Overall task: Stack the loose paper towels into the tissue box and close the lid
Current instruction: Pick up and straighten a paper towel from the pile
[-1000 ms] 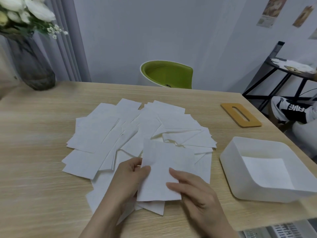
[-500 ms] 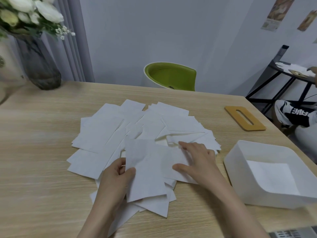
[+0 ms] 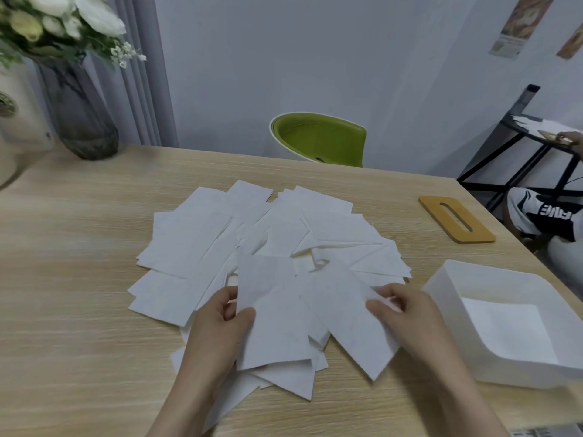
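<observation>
We judge the task barely begun. Most towels (image 3: 252, 247) lie fanned across the middle of the desk (image 3: 79, 310), unstacked. The box (image 3: 448, 313) stands open near the desk's right edge, holding what looks like a single flat towel (perhaps a few; we cannot tell). The lid (image 3: 456, 219) lies apart, toward the far right corner. The left hand (image 3: 217, 326) pinches one sheet's near-left edge; the right hand's (image 3: 407, 320) fingers pinch another sheet's right side. Gathering, loading and closing remain.

The right hand (image 3: 407, 316) now pinches a second paper towel (image 3: 350, 313), drawn back from the pile toward the towel (image 3: 271, 313) the left hand (image 3: 217, 326) grips.
</observation>
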Tool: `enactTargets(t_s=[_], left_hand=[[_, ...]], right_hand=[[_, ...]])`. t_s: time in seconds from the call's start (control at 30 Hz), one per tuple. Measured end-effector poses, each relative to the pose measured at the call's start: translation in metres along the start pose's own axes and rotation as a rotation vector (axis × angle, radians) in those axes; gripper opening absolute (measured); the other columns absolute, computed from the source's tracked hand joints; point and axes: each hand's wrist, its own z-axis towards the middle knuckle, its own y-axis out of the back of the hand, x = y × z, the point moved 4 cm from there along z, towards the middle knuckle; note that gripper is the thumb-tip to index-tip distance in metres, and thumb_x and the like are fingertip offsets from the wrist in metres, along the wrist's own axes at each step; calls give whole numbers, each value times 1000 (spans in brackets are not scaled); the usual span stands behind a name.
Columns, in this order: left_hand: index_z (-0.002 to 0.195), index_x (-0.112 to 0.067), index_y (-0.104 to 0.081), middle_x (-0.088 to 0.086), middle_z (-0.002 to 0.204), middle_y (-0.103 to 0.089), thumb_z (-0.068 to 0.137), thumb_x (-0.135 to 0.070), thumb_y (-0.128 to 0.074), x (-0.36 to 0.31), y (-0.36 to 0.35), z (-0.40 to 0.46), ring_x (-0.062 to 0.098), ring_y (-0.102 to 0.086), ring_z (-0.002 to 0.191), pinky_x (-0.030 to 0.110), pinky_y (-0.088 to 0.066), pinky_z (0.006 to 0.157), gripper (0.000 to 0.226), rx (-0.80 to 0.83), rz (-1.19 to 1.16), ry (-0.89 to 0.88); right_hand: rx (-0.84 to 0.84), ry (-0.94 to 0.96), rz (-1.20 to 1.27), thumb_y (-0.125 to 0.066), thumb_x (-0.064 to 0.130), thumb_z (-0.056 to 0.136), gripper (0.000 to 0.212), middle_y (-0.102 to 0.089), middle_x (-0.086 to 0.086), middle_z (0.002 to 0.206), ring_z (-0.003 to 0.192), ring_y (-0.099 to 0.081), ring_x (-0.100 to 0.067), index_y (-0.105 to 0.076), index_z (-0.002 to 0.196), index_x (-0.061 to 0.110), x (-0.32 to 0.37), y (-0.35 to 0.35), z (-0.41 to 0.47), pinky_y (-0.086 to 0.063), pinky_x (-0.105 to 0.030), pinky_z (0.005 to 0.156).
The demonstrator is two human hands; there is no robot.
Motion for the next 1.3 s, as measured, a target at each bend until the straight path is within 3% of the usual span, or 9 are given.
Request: enactTargets(t_s=[0.13, 0.3, 0.53, 0.63, 0.73, 0.87, 1.07, 1.17, 1.3], left_hand=[[100, -21, -67, 5, 78, -75, 91, -5, -57, 3, 2, 2, 22, -71, 78, 45, -54, 71, 21, -12, 47, -13], [93, -20, -71, 28, 93, -65, 94, -15, -56, 1, 0, 3, 27, -62, 76, 37, -43, 68, 15, -7, 36, -41], [85, -19, -72, 15, 89, -72, 95, -9, -52, 7, 1, 5, 36, -67, 88, 38, -47, 74, 24, -21, 36, -33], [88, -23, -71, 5, 85, -75, 97, -10, -50, 7, 1, 5, 29, -70, 88, 41, -50, 78, 27, -29, 17, -28], [93, -26, -70, -2, 87, -75, 98, -12, -47, 5, 0, 5, 21, -70, 89, 41, -51, 83, 27, -27, 0, -20], [89, -29, -71, -8, 86, -75, 98, -13, -46, 4, 0, 3, 14, -69, 87, 35, -50, 79, 31, -26, -30, -5], [91, -30, -72, -10, 83, -75, 97, -14, -47, 4, -1, 0, 2, -69, 69, 18, -47, 56, 30, -5, -85, 16], [91, -29, -73, -6, 81, -76, 96, -17, -50, 2, -1, -1, 4, -69, 66, 15, -47, 50, 27, -2, -101, 16], [83, -38, -74, -6, 86, -76, 99, -18, -48, 0, -2, -2, 6, -70, 74, 27, -50, 66, 37, 6, -107, -4]], right_hand=[[281, -146, 188, -78, 18, 76, 9, -67, 2, 58, 56, -64, -8, -72, 81, 14, -15, -3, -18, -43, -18, 54], [155, -145, 152, -74, 27, 80, 13, -72, 1, 69, 68, -66, -12, -75, 69, 20, -18, -3, -19, -44, -28, 67], [-56, -164, 452, -67, 10, 86, 6, -72, -5, 65, 55, -64, -12, -70, 82, 7, -20, 2, -25, -46, -14, 51], [-5, -238, 636, -65, 12, 87, 7, -74, -11, 74, 60, -67, -17, -68, 88, 5, -12, -11, -33, -49, -23, 55], [32, -244, 713, -64, 14, 88, 9, -71, -12, 69, 51, -57, -14, -68, 89, 5, 2, -28, -40, -40, -19, 41], [93, -205, 812, -62, 11, 89, 9, -65, -3, 53, 40, -52, -6, -65, 91, 2, 24, -50, -48, -35, -14, 36], [232, -114, 986, -64, 19, 79, 20, -69, -7, 64, 46, -57, -9, -64, 92, 3, 51, -68, -58, -39, -17, 38], [256, -96, 896, -64, 16, 82, 14, -73, -12, 74, 57, -64, -14, -65, 91, 5, 51, -72, -57, -46, -20, 45], [234, -100, 684, -65, 11, 88, 6, -71, -13, 68, 54, -61, -13, -66, 92, 7, 43, -76, -53, -42, -20, 42]])
